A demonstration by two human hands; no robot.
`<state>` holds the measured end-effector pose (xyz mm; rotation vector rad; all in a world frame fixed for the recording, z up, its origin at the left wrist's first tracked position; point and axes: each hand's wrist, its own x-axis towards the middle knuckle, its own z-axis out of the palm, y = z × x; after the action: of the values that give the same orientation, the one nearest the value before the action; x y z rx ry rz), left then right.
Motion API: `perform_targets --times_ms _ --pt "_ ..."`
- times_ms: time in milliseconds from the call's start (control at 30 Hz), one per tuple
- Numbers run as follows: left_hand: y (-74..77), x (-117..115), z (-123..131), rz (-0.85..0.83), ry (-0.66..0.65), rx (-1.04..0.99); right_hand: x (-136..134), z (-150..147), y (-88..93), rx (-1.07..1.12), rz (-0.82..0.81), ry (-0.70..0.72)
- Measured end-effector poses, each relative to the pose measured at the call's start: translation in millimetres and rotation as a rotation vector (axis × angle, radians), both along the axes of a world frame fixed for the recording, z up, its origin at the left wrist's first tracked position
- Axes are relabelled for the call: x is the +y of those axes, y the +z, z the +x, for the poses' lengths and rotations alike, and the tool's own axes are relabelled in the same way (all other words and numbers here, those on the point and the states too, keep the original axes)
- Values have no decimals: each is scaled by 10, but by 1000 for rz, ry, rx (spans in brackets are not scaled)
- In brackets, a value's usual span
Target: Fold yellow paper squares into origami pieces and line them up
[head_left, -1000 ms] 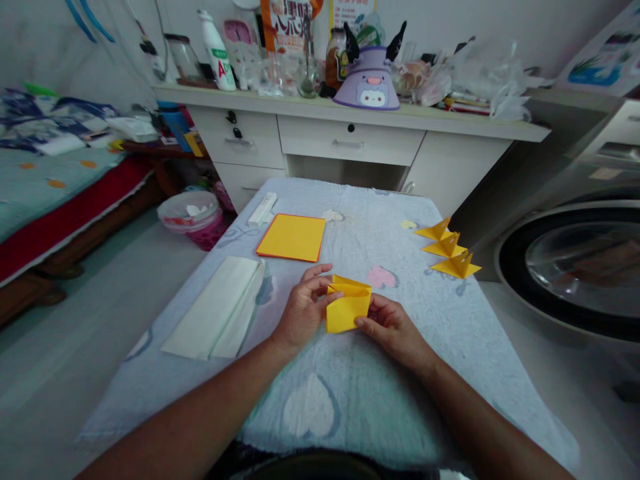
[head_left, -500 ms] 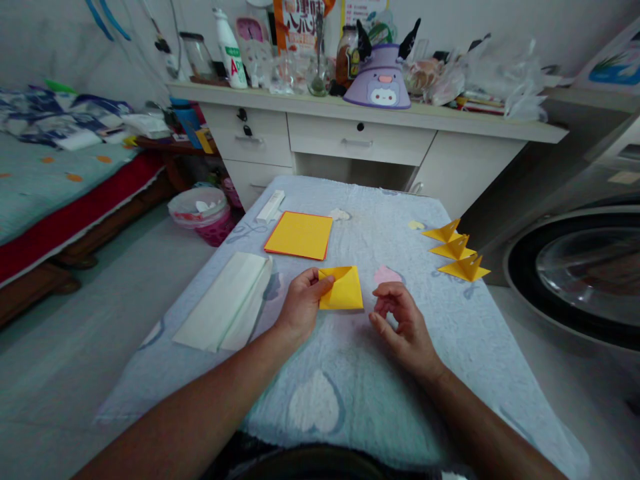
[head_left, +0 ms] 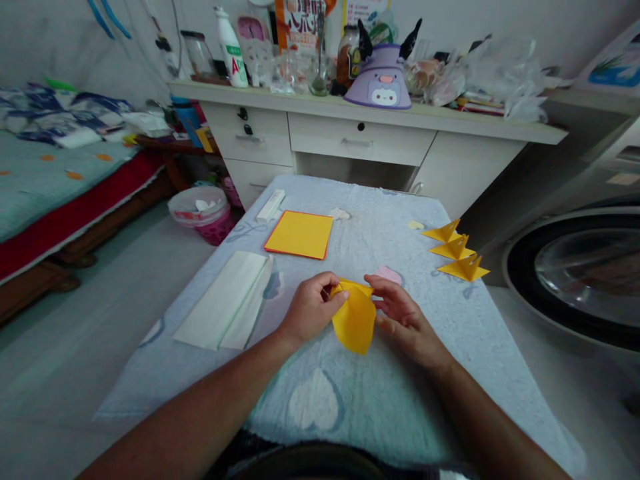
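Observation:
My left hand pinches the upper left of a yellow sheet of origami paper between thumb and fingers. The paper is creased along its top, and its lower part hangs opened and curved toward me. At its right edge, my right hand has curled fingers around the upper corner, with the thumb tip by the side of the sheet; the exact grip is partly hidden. Beyond my hands lies a square stack of yellow paper with a red edge beneath. Several folded yellow paper pieces stand in a row at the right.
A folded whitish cloth or paper lies left of my hands. Behind it is a small white box. A patterned cloth covers the table. A cluttered white desk stands behind, a washing machine at the right, and a bin at the left.
The yellow paper has gone from a flat folded square to an opened, curved shape hanging lower. My right hand has moved left to its edge; my left hand has shifted slightly right.

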<state>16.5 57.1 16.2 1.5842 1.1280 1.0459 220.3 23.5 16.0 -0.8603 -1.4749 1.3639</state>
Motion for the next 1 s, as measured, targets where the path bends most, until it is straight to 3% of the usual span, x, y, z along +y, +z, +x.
perform_targets --times_ms 167,433,600,733,867,1000 --pt "72 -52 12 301 -78 214 4 29 2 -79 43 -113" --pt "75 -155 80 573 -99 216 -39 -53 107 -340 343 -157" --pt "55 -170 132 557 -124 223 -85 -65 127 -480 482 -224" --pt "71 -175 151 490 -155 192 -92 -53 109 -480 499 -225" --pt "115 -177 101 327 -232 -10 -53 -11 70 -326 350 -226" --pt "90 -112 4 84 -244 -315 39 63 -11 -62 126 -319"
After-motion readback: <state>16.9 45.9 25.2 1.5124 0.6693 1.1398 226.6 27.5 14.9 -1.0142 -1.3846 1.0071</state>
